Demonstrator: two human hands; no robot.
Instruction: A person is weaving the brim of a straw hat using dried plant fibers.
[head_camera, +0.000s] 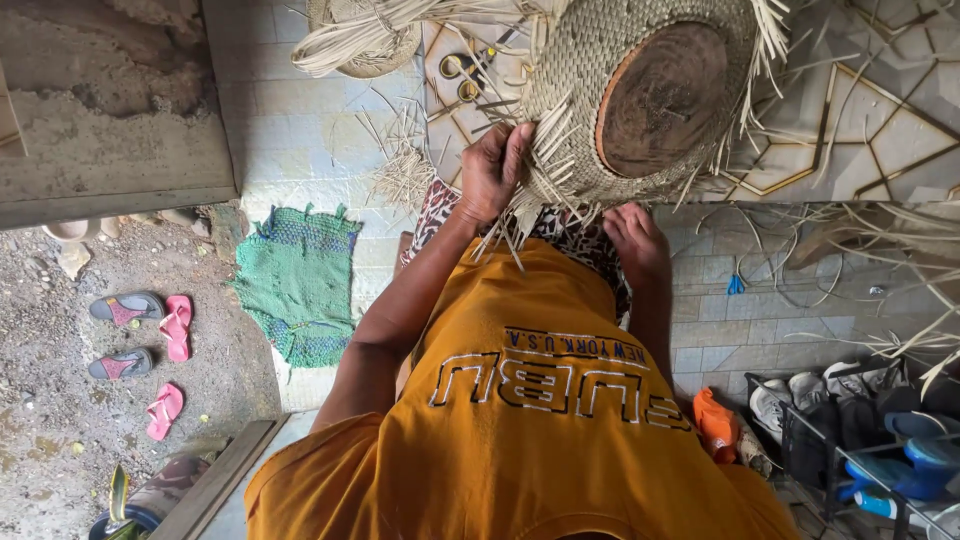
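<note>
woven straw hat at 12 o'clock on round wooden form | left hand pinches loose strands at rim | right hand half-curled under brim, grip unclear | light, springy, brittle: you hold the woven rim.

Orange short-sleeved shirt, dark-outlined lettering, patterned garment beneath.

A: Your left hand?
B: Arm stretched forward, fingers curled shut in a pinch.
A: Right hand?
B: Lower, closer in, fingers bent, palm down.
</note>
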